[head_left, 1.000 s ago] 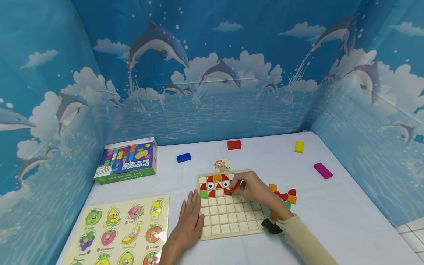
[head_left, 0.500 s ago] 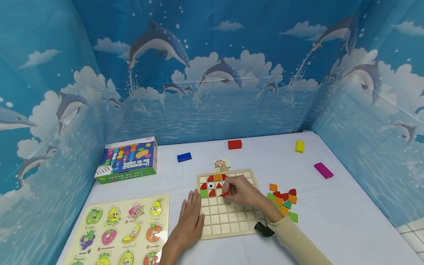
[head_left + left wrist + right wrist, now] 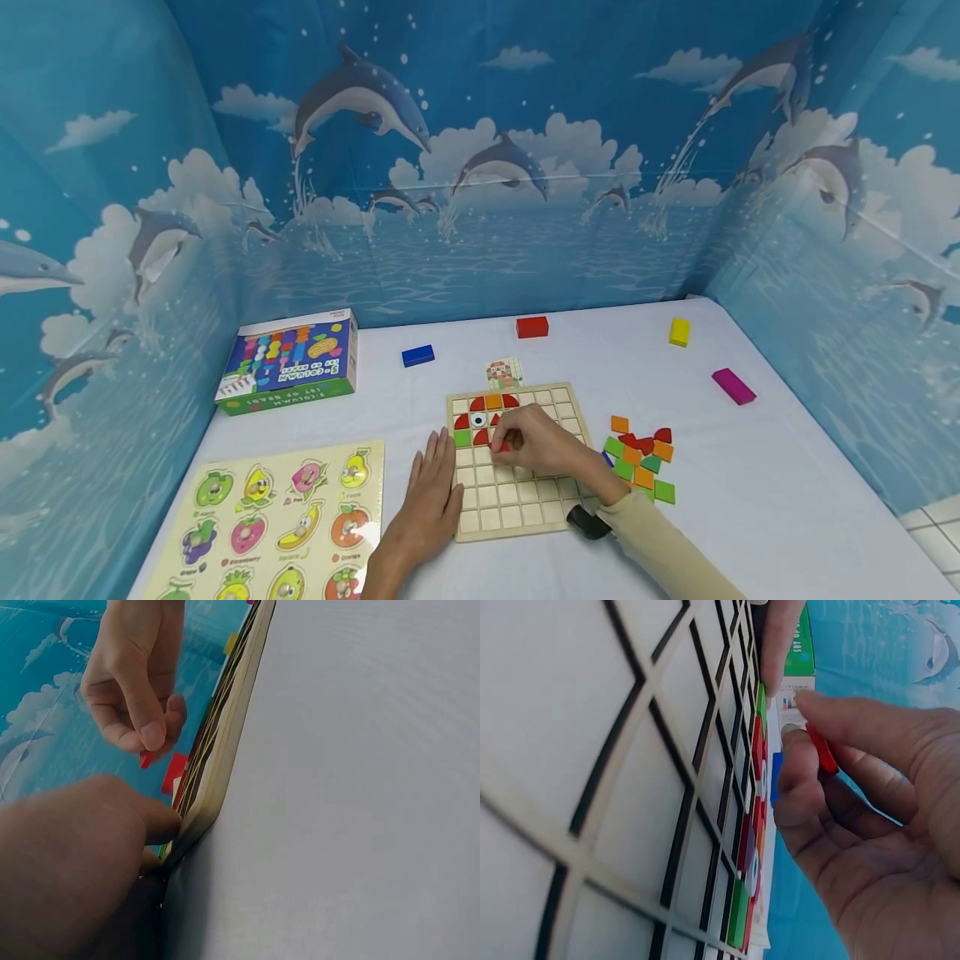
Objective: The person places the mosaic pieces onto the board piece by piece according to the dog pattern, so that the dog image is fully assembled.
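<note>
My right hand [image 3: 538,440] is over the upper part of the wooden grid board [image 3: 489,518], pinching a small red tile [image 3: 823,750] between thumb and fingers. The tile's full outline is hidden by the fingers. In the board's upper rows lie red tiles [image 3: 477,405], an orange tile [image 3: 492,402], a green tile [image 3: 462,437] and a round eye tile [image 3: 478,420]. Part of this pattern is covered by the right hand. My left hand [image 3: 426,504] lies on the table with straight fingers, touching the board's left edge.
Loose orange, green and red tiles [image 3: 643,477] lie right of the board. A pattern card [image 3: 504,373] sits behind it. Blue [image 3: 417,356], red [image 3: 532,327], yellow [image 3: 678,332] and magenta blocks [image 3: 733,387] stand farther back. A fruit puzzle [image 3: 292,492] and a bead-set box [image 3: 288,362] are left.
My right hand has moved left and slightly nearer over the board, still pinching the red tile. More of the loose tiles at the right now show. The left hand has stayed in place.
</note>
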{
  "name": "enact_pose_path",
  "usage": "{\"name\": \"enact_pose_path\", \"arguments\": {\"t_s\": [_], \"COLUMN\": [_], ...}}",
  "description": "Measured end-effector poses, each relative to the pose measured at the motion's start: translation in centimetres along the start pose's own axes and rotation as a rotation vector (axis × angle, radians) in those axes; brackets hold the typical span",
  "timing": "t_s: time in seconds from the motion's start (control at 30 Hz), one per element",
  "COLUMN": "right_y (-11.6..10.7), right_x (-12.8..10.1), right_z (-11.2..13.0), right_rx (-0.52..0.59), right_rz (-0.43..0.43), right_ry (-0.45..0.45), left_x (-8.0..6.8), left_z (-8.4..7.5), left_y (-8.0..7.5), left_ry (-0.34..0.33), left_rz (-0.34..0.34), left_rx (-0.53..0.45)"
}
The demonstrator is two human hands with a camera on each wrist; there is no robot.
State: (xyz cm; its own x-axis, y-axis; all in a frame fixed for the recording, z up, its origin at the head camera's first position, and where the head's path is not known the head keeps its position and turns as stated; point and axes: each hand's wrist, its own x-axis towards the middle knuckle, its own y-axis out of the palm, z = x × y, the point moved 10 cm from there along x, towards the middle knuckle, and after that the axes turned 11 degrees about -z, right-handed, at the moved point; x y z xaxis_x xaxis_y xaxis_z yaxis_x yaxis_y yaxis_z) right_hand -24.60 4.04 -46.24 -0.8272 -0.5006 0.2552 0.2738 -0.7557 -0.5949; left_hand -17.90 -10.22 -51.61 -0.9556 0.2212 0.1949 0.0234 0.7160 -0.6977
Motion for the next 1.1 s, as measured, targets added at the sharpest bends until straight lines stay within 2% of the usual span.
{"name": "enact_pose_path", "arguments": {"t_s": [0.23, 0.43, 0.57, 0.7, 0.93, 1.1], "right_y": [0.8, 1.4, 1.9, 2.2, 2.5, 2.7], "right_x": [0.4, 0.9, 1.0, 1.0, 1.2, 1.2], "right_z": [-0.1, -0.3, -0.4, -0.3, -0.2, 0.0], "right_rx": [0.059, 0.092, 0.093, 0.105, 0.088, 0.061], "right_rz": [0.03, 0.025, 0.022, 0.018, -0.02, -0.009], "right_ry": [0.04, 0.075, 0.081, 0.074, 0.084, 0.104], "left_x": [0.1, 0.1, 0.1, 0.2, 0.2, 0.2], "left_z": [-0.6, -0.5, 0.0, 0.4, 0.1, -0.1], "left_y": [-0.3, -0.2, 0.1, 0.3, 0.2, 0.1], "left_ry": [0.007, 0.022, 0.025, -0.001, -0.007, -0.021], "left_rz": [0.009, 0.001, -0.006, 0.008, 0.025, 0.046], "left_rx": [-0.005, -0.02, -0.009, 0.02, 0.017, 0.033]}}
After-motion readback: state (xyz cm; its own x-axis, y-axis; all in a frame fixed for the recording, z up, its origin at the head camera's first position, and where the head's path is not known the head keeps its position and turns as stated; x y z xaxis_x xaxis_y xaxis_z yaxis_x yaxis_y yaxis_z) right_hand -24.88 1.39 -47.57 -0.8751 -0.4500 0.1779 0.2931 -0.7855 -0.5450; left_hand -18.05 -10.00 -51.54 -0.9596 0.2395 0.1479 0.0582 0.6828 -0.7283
